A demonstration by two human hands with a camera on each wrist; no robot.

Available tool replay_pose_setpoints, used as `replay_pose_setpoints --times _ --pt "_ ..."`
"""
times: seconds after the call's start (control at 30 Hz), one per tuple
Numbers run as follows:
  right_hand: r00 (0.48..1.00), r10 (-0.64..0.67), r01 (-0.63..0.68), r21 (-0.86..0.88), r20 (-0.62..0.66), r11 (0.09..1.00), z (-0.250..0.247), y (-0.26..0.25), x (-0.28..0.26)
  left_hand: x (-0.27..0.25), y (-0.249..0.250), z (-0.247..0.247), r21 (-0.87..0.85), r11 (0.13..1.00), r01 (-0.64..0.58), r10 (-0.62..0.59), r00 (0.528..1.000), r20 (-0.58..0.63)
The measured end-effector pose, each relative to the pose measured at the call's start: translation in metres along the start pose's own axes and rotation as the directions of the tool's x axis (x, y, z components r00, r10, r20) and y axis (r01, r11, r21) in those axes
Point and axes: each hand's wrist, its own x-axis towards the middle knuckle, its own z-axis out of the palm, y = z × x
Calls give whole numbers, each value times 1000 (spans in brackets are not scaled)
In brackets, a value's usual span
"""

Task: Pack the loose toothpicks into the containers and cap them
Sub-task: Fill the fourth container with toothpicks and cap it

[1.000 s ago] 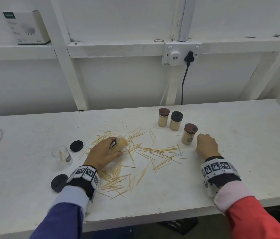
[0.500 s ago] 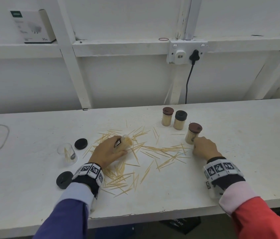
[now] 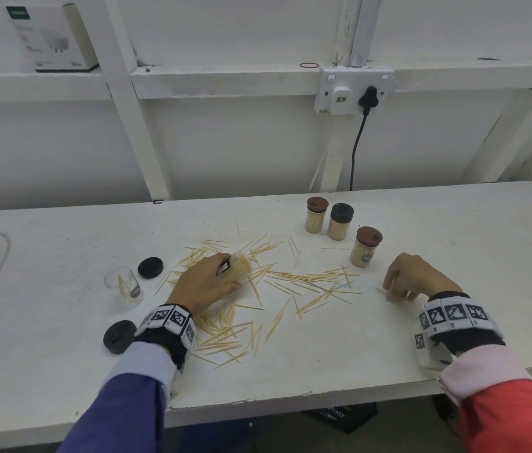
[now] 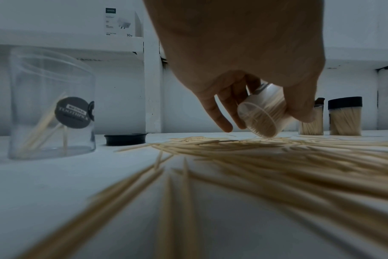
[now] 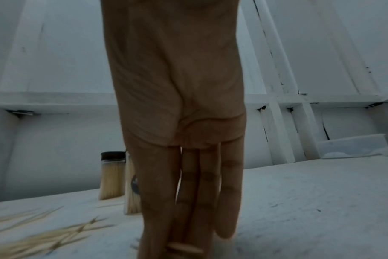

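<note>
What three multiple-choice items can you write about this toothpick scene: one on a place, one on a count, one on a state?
1. Where does the nearly empty clear plastic jar stand?
A. To the left of the left hand
B. Between the capped jars
C. On the wall shelf

2. How many capped jars full of toothpicks stand on the white table?
A. Two
B. Three
C. Five

3. How is the clear toothpick-filled jar in the left hand?
A. Capped and upright
B. Uncapped and tilted
C. Empty and lying flat

Answers:
1. A, since the head view shows it beyond the hand, near a loose round black lid.
2. B, since two jars with brown lids and one with a black lid are seen.
3. B, since its open mouth shows toothpick ends and the left wrist view shows it leaning, with the fingers round it.
</note>
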Motion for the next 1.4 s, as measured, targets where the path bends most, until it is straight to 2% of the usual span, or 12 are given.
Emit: replay_pose_setpoints --times 0.13,0.37,0.43,0.5,0.6,0.67,0.83,1.0,1.13,1.27,1.4 --pt "997 17 -24 -101 -71 995 3 -8 -2 0 -1 0 8 1000 5 -5 1000 5" --pt "999 -42 43 -180 12 983 7 -9 -2 0 0 0 3 1000 21 -21 1000 6" --pt "996 -72 78 -139 47 987 7 -8 -2 -1 0 0 4 1000 13 -13 1000 6" --pt "986 -157 159 -24 57 987 7 -10 -1 0 0 0 2 1000 6 -6 1000 8" --pt "937 -347 348 178 -39 920 8 -21 -2 0 0 0 13 1000 7 -7 1000 21" --pt "897 -427 441 212 -110 872 11 -33 -1 -1 1 0 13 1000 5 -6 1000 21" --pt "830 -520 525 -34 -203 851 26 -67 13 -1 -2 1 9 1000 -8 8 1000 17" --pt "840 -520 470 -271 -154 840 40 -92 19 1 -4 2 16 1000 -9 9 1000 25" --pt "868 -497 474 -279 -12 835 44 -96 20 1 -7 3 23 1000 -13 13 999 30" --pt "851 -498 524 -338 167 782 41 -89 15 2 -7 4 25 1000 -20 19 999 34" --pt "843 -533 527 -295 64 797 44 -87 14 2 -7 4 19 1000 -22 21 999 40"
